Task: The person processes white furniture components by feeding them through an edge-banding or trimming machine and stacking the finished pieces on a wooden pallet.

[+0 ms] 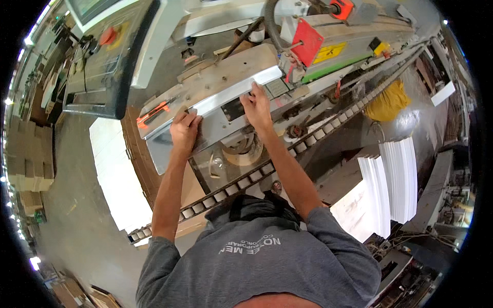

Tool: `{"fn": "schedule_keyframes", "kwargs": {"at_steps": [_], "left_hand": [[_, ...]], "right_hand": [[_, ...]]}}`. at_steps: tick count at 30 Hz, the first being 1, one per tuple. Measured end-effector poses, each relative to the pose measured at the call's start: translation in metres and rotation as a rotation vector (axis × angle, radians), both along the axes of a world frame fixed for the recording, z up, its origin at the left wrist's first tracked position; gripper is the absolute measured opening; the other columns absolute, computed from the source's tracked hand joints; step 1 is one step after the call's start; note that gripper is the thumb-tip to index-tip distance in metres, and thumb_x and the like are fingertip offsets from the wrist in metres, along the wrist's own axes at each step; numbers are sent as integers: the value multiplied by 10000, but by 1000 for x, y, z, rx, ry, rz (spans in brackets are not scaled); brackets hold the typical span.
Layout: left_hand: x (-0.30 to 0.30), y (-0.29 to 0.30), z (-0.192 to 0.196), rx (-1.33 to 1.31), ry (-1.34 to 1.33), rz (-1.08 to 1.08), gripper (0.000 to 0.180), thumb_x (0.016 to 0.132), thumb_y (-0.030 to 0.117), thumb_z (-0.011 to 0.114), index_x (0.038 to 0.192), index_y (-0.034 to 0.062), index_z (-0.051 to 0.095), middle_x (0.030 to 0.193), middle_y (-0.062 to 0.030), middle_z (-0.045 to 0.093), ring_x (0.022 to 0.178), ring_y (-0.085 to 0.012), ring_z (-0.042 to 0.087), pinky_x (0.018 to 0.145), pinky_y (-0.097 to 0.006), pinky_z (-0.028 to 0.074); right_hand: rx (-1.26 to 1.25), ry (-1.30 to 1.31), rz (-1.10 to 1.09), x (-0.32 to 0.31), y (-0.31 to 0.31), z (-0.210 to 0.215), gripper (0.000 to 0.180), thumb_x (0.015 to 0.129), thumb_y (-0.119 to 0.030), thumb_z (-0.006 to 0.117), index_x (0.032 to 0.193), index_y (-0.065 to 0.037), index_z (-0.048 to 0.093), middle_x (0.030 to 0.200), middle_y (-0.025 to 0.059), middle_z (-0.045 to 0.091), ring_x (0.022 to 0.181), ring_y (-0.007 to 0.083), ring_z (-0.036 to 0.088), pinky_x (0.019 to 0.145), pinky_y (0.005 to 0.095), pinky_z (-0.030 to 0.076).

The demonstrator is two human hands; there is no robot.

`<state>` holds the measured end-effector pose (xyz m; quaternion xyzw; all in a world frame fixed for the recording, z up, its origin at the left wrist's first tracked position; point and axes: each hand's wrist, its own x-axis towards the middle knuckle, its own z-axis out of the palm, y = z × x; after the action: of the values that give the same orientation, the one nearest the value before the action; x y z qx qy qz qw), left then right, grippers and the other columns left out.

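Steel cover (205,110) on the machine (328,46) is being gripped at both ends: left hand (184,131) and right hand (257,105) are curling fingers over its upper edge. Pulling evenly, judging by this, should avoid jamming.

1. A grey control panel (105,61) with a red round button (108,36) hung at the upper left, above the concrete floor (77,215).
2. A red cover (307,42) sat on the machine's upper part, with a yellow label (329,52) and a green strip (336,68) just beside it.
3. A chain of pale rollers (328,126) ran diagonally from lower left to upper right.
4. A yellow cloth (387,102) lay right of the rollers.
5. Stacks of white boards (393,182) stood at the right.
6. A large white sheet (115,174) lay at the left, on a brown board (141,164).
7. Cardboard boxes (28,159) were piled along the far left edge.
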<state>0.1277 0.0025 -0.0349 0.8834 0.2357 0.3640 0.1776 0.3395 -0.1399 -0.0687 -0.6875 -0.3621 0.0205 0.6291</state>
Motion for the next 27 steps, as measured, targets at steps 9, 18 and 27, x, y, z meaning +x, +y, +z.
{"fn": "schedule_keyframes", "kwargs": {"at_steps": [9,18,27], "left_hand": [[75,-33,2,-25,90,-30,175,831,125,758,965,14,738,891,-180,689,763,-341,668,689,-393,523],[163,-26,-22,12,-38,-139,156,844,124,730,962,24,749,904,-185,721,776,-348,689,723,-404,548],[148,-113,7,-78,-28,-315,93,845,37,713,906,-33,707,720,-149,638,600,-245,597,572,-354,475]], "right_hand": [[-76,93,51,-15,-146,42,380,942,-57,653,1315,-6,609,1050,101,695,835,108,603,737,260,514],[-615,-127,-606,23,-425,43,416,880,-75,670,1293,-39,622,1204,185,648,988,302,643,861,380,526],[-1165,-216,-690,62,-620,14,660,723,-101,776,1343,-21,564,1235,227,630,1168,437,539,1016,505,411]]}}
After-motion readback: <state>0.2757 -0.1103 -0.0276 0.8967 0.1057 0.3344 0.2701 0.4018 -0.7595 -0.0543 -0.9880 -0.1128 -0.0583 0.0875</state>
